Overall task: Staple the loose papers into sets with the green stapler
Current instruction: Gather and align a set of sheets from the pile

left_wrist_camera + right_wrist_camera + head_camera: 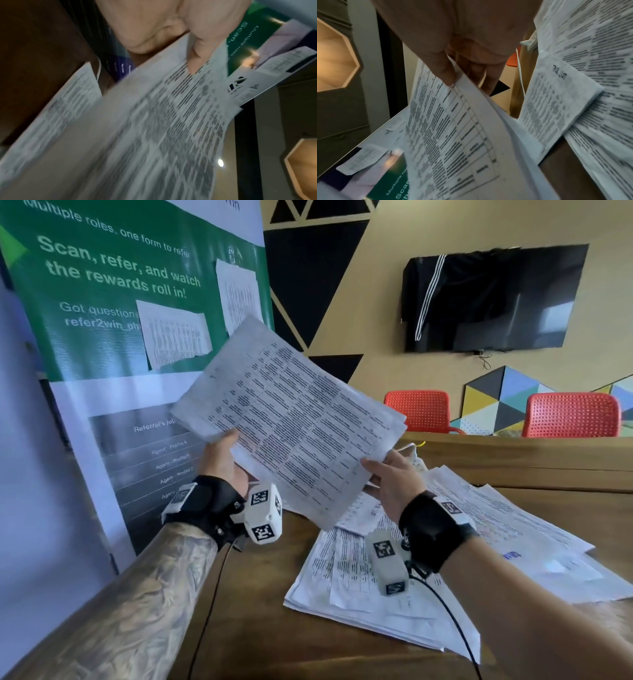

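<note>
I hold a thin set of printed sheets [291, 419] up in the air above the wooden table [260, 604], tilted toward me. My left hand [222, 457] pinches its lower left edge, thumb on the printed face [195, 59]. My right hand [390, 477] pinches the lower right edge, thumb on top [443, 70] and fingers behind the sheets [453, 128]. A messy pile of loose printed papers [445, 559] lies on the table under my right wrist. No green stapler shows in any view.
A green and white roll-up banner [113, 302] with taped-on sheets stands close on the left. A raised wooden ledge [531, 453] runs behind the pile. Two red chairs [572, 414] and a wall screen [493, 299] are beyond it.
</note>
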The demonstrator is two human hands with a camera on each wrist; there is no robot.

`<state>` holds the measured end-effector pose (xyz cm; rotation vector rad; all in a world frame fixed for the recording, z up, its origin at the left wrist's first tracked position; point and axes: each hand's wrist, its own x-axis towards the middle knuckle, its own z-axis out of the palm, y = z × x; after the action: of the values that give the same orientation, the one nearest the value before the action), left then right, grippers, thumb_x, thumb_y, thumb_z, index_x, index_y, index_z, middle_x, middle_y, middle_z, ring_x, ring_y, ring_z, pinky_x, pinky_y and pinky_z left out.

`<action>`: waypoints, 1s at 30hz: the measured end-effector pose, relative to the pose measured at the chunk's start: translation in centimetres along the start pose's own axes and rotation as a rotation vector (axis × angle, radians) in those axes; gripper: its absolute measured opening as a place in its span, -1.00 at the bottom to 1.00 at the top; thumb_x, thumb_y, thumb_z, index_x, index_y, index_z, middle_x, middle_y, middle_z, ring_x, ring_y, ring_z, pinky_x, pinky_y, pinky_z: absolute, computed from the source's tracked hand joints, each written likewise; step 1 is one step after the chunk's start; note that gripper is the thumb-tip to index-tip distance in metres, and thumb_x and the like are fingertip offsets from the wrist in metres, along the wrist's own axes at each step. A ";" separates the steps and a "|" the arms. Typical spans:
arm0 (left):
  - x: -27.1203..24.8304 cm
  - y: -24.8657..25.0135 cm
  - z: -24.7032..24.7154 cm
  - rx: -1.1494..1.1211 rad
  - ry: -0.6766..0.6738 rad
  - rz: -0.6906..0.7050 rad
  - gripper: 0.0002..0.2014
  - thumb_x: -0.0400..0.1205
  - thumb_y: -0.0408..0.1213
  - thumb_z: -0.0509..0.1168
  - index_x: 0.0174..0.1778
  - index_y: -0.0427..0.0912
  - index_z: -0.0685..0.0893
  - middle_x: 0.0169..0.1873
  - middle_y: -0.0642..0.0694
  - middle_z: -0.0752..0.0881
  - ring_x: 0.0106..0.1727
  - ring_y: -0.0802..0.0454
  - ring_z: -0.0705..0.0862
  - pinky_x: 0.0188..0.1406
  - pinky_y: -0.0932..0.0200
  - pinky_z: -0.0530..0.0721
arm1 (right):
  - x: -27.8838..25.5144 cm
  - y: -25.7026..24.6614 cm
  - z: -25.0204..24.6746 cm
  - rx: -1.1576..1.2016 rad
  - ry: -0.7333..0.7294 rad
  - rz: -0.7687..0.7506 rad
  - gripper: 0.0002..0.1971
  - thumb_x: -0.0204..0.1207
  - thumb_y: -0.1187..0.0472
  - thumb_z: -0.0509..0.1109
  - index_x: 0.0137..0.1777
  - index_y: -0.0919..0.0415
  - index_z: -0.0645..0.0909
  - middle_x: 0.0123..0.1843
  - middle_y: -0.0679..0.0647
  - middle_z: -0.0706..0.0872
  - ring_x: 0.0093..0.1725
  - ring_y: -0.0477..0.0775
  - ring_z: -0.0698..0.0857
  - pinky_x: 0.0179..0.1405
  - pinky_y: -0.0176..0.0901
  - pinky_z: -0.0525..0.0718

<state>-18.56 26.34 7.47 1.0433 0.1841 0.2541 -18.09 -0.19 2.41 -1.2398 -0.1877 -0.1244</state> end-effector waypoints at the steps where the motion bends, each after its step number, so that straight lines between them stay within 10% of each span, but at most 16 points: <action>1: -0.1 0.0 -0.4 0.009 -0.017 0.026 -0.78 0.68 -0.19 0.32 0.20 -0.16 0.69 0.15 -0.40 0.75 0.08 -0.32 0.75 0.02 -0.27 0.75 | 0.2 -0.3 -0.2 0.000 0.020 -0.020 -0.79 0.61 0.43 0.37 0.19 0.21 0.66 0.14 0.20 0.80 0.09 0.23 0.78 0.12 0.17 0.75; 5: 2.5 2.2 -4.4 0.187 0.098 0.234 -0.60 0.51 -0.18 0.43 0.27 -0.17 0.72 0.15 -0.28 0.76 0.08 -0.22 0.76 0.18 -0.22 0.74 | 0.4 -1.5 -1.9 -0.100 0.048 -0.075 -0.84 0.66 0.44 0.32 0.15 0.24 0.62 0.19 0.27 0.75 0.11 0.26 0.74 0.13 0.22 0.74; 9: 2.5 2.9 -6.9 0.521 -0.064 0.182 -0.76 0.56 -0.40 0.47 0.14 -0.25 0.77 0.00 -0.30 0.82 0.00 -0.24 0.78 0.15 -0.17 0.72 | 0.0 -1.1 -2.0 -0.284 0.036 -0.135 -0.87 0.67 0.41 0.32 0.05 0.20 0.64 0.03 0.07 0.82 0.05 0.14 0.78 0.20 0.28 0.73; 12: 2.9 2.2 -7.9 0.680 -0.073 0.167 -0.79 0.57 -0.60 0.40 0.00 -0.23 0.79 -0.12 -0.25 0.86 -0.07 -0.25 0.82 0.25 -0.27 0.69 | -0.2 -0.8 -1.1 -0.457 0.021 -0.224 -0.84 0.67 0.33 0.35 -0.03 0.03 0.64 -0.20 -0.24 0.81 -0.12 -0.16 0.78 0.06 -0.02 0.75; 16: 3.4 1.5 -8.0 0.534 -0.001 0.250 -0.74 0.52 -0.65 0.39 -0.02 -0.23 0.78 0.09 -0.39 0.78 0.09 -0.31 0.76 0.27 -0.22 0.69 | 0.6 -1.4 -0.2 -0.489 0.001 -0.264 -0.88 0.69 0.25 0.33 0.09 0.02 0.65 0.01 -0.12 0.83 0.04 -0.15 0.79 0.10 -0.15 0.72; 22: 3.8 -4.9 -10.8 0.620 0.077 0.162 -0.67 0.24 -0.23 0.46 -0.09 -0.19 0.85 -0.08 -0.17 0.88 0.06 -0.28 0.82 0.22 -0.21 0.70 | 0.4 2.3 -1.6 -0.485 0.075 -0.150 -0.76 0.54 0.32 0.38 0.20 0.28 0.61 0.09 0.16 0.80 0.16 0.29 0.75 0.20 0.18 0.69; 30: 3.9 -4.1 -8.6 0.654 0.068 0.209 -0.89 0.37 -0.20 0.45 -0.24 -0.08 0.84 -0.15 -0.04 0.87 0.04 -0.21 0.80 0.18 -0.18 0.68 | 0.1 0.6 -2.4 -0.431 0.023 -0.095 -0.75 0.62 0.30 0.40 0.28 0.19 0.67 0.15 0.08 0.82 0.18 0.15 0.77 0.32 0.23 0.67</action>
<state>-16.64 32.65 -0.44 1.7085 0.2267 0.4344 -17.69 -2.28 1.15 -1.6576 -0.2063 -0.2718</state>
